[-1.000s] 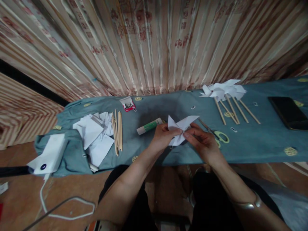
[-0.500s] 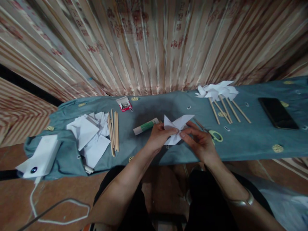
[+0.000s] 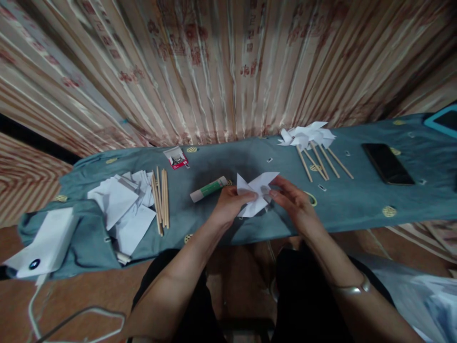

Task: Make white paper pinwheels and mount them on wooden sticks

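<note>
Both my hands meet over the middle of a blue cloth-covered table [image 3: 357,205], around a white folded paper pinwheel [image 3: 257,189]. My left hand [image 3: 230,205] pinches its left flap with thumb and fingers. From the right, my right hand [image 3: 294,204] presses its fingertips on the pinwheel's centre. A green and white glue stick [image 3: 208,188] lies just left of my left hand. The yellow handle of a pair of scissors [image 3: 311,197] shows from under my right hand.
White paper pieces [image 3: 121,205] and several wooden sticks [image 3: 160,199] lie at the left. Finished pinwheels on sticks [image 3: 310,143] rest at the back right, beside a dark phone [image 3: 387,163]. A small red packet [image 3: 176,157], a white box [image 3: 43,245] and a curtain [image 3: 214,66] are also in view.
The camera has swung right, so everything sits further left in view. My hands stay on the pinwheel, and my right hand now covers more of the scissors.
</note>
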